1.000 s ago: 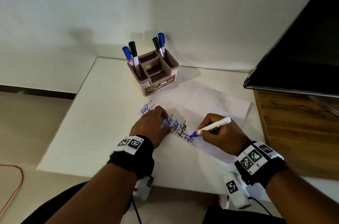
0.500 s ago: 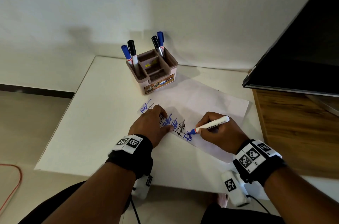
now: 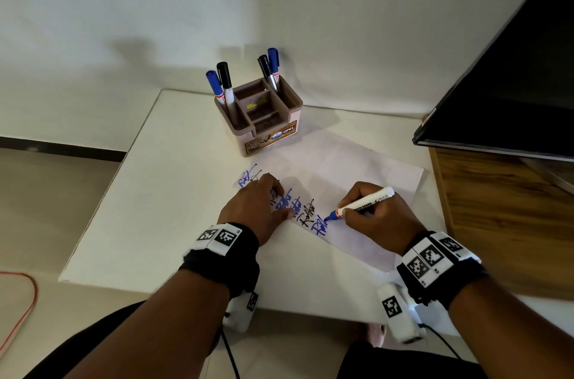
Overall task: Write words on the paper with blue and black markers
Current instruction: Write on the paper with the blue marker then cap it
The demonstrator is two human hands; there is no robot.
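Writing step, mid-word. Your right hand [image 3: 375,217] gripped the blue marker [image 3: 362,203], fingers curled round the barrel. The tip touched the paper [image 3: 341,167] at a half-done blue word, at the near end of a row of blue and black words. Your left hand [image 3: 254,207] pressed on the paper, fingers relaxed and holding nothing, covering part of that row.

Judged well along, with several words down. The next move probably called for finishing these strokes, then swapping to a black marker [image 3: 224,77] from the holder [image 3: 264,121]. It needed the sheet kept pinned. The cap's whereabouts: cannot tell.

The paper lay skewed on a white worktop [image 3: 155,192], with the holder just at its far edge holding two blue and two black markers. A dark screen [image 3: 512,83] sat on a wooden cabinet [image 3: 497,207] to the right. There was a white wall behind and a red cable [image 3: 21,301] on the pale floor to the left.
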